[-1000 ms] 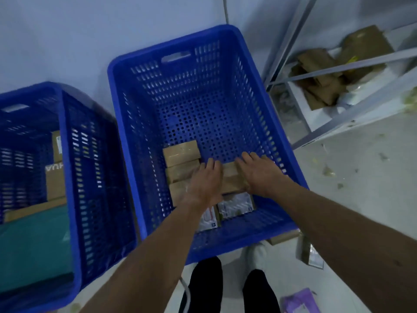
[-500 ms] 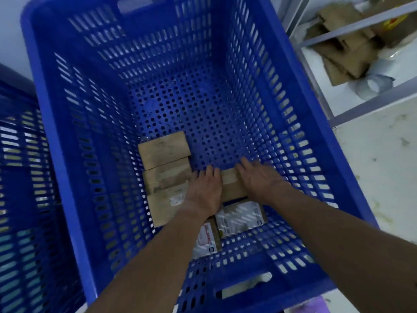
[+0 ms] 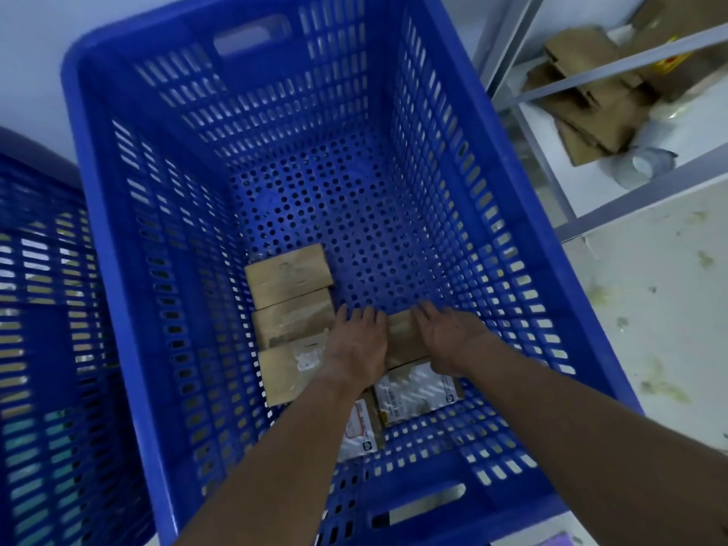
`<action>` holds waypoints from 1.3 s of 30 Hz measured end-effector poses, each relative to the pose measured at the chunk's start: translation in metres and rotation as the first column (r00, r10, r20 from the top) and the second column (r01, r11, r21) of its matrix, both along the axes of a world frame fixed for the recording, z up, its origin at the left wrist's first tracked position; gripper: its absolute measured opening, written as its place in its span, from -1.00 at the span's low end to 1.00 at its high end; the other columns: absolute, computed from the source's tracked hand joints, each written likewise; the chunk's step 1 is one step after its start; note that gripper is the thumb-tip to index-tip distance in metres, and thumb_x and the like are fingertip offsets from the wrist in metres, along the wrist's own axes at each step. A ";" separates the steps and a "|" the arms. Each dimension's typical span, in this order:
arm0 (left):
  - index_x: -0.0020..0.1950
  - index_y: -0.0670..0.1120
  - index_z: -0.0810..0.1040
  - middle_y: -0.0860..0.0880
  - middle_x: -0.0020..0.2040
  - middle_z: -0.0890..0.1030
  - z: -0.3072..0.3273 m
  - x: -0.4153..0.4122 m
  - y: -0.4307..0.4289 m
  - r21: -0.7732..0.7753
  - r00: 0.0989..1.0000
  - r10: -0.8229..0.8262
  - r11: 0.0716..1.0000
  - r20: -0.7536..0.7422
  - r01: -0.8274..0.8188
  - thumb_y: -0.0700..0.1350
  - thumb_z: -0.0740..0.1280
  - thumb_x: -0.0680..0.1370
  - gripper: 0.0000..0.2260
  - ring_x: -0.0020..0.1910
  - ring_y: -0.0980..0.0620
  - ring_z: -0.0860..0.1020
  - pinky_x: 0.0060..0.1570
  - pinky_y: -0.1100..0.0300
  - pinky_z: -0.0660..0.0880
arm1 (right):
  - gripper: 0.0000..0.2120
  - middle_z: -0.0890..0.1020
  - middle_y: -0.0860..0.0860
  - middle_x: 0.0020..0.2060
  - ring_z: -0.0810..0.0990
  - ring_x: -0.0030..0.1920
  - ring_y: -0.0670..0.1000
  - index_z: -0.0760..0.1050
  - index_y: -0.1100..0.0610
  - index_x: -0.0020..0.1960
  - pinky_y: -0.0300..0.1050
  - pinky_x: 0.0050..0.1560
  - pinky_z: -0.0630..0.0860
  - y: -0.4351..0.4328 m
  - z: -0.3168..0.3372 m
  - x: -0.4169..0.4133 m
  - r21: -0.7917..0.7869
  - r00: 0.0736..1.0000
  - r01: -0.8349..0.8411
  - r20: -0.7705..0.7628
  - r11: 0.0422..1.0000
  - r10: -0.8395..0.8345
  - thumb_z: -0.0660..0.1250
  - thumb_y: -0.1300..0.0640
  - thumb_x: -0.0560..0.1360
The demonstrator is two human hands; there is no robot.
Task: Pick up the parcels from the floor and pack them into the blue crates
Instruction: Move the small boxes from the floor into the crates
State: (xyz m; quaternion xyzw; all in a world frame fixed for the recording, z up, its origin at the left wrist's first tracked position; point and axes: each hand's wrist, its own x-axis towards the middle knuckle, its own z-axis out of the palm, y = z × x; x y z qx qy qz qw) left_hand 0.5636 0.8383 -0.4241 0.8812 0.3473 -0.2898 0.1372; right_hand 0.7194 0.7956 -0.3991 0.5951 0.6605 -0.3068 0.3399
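A big blue crate (image 3: 103,246) fills the view. On its perforated floor three brown parcels lie in a column at the left: a far one (image 3: 289,269), a middle one (image 3: 293,318) and a near one (image 3: 284,375). Two parcels with white labels lie nearer me, one on the right (image 3: 418,392) and one (image 3: 360,427) partly under my left forearm. My left hand (image 3: 356,344) and my right hand (image 3: 449,336) flank a small brown parcel (image 3: 403,340), palms pressed to its sides and fingers stretched forward. It rests on the crate floor, beside the middle parcel.
A second blue crate (image 3: 39,309) stands close on the left, something teal showing through its slots. To the right a grey metal shelf frame (image 3: 614,69) holds cardboard scraps (image 3: 591,100) and a tape roll (image 3: 646,164). Stained pale floor (image 3: 654,317) lies to the right.
The view has come much closer over the crate, so the left crate and my feet slid out of sight. Both hands stay on the small brown parcel in almost the same spot.
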 end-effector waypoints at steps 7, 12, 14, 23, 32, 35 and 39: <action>0.47 -0.08 0.24 -0.09 0.38 0.37 0.043 -0.008 0.003 0.045 0.992 0.095 0.994 0.081 -0.099 0.17 0.35 0.52 -0.38 0.34 -0.13 0.39 0.39 -0.07 0.27 | -0.10 0.02 0.15 0.57 0.28 0.43 0.18 -0.32 0.23 0.58 0.06 0.25 0.45 -0.011 0.064 0.006 0.042 0.999 -0.033 -0.006 0.999 0.033 0.29 0.05 0.59; 0.50 -0.09 0.21 -0.11 0.38 0.38 0.111 -0.019 -0.006 0.044 0.990 0.132 0.990 0.047 -0.134 0.08 0.35 0.56 -0.40 0.32 -0.14 0.42 0.28 -0.05 0.37 | -0.15 0.13 0.19 0.53 0.32 0.40 0.20 -0.26 0.23 0.59 0.08 0.25 0.44 -0.036 0.128 -0.004 0.054 0.999 0.030 -0.043 0.998 -0.028 0.27 0.06 0.60; 0.51 -0.10 0.19 -0.11 0.39 0.37 0.140 -0.021 -0.012 0.028 0.991 0.130 0.991 0.043 -0.131 0.08 0.35 0.57 -0.39 0.32 -0.14 0.42 0.26 -0.05 0.39 | -0.14 0.20 0.18 0.49 0.34 0.38 0.19 -0.22 0.22 0.59 0.09 0.25 0.45 -0.046 0.149 -0.011 0.051 0.997 0.062 -0.058 0.997 -0.059 0.31 0.06 0.58; 0.51 -0.11 0.18 -0.12 0.36 0.37 0.301 -0.054 -0.079 0.092 0.973 0.229 0.969 0.012 -0.229 0.29 0.41 0.45 -0.18 0.30 -0.17 0.43 0.22 -0.08 0.41 | -0.46 0.43 0.16 0.28 0.48 0.24 0.16 0.23 0.21 0.41 0.07 0.11 0.47 -0.108 0.285 -0.021 0.222 0.987 0.112 -0.138 0.969 -0.083 0.34 0.14 0.51; 0.50 -0.11 0.19 -0.17 0.41 0.37 0.357 -0.077 -0.143 0.061 0.925 0.365 0.926 0.109 -0.373 0.25 0.43 0.46 -0.22 0.34 -0.19 0.41 0.25 -0.08 0.42 | -0.47 0.42 0.18 0.27 0.49 0.22 0.18 0.20 0.24 0.43 0.06 0.14 0.46 -0.197 0.343 -0.023 0.275 0.972 0.231 -0.114 0.933 -0.207 0.27 0.12 0.54; 0.53 -0.13 0.15 -0.17 0.43 0.35 0.360 -0.078 -0.154 0.034 0.936 0.328 0.942 0.127 -0.335 0.22 0.42 0.48 -0.21 0.34 -0.18 0.42 0.21 -0.07 0.44 | -0.51 0.43 0.17 0.29 0.49 0.23 0.18 0.23 0.22 0.41 0.05 0.18 0.47 -0.237 0.339 -0.030 0.241 0.931 0.365 -0.103 0.899 -0.350 0.24 0.08 0.55; 0.46 -0.15 0.21 -0.17 0.38 0.38 0.362 -0.084 -0.175 0.002 0.959 0.222 0.974 0.174 -0.225 0.22 0.44 0.46 -0.24 0.26 -0.20 0.47 0.13 -0.05 0.48 | -0.51 0.39 0.19 0.34 0.47 0.27 0.21 0.22 0.24 0.44 0.09 0.28 0.41 -0.294 0.349 -0.051 0.212 0.886 0.462 -0.058 0.861 -0.461 0.21 0.08 0.58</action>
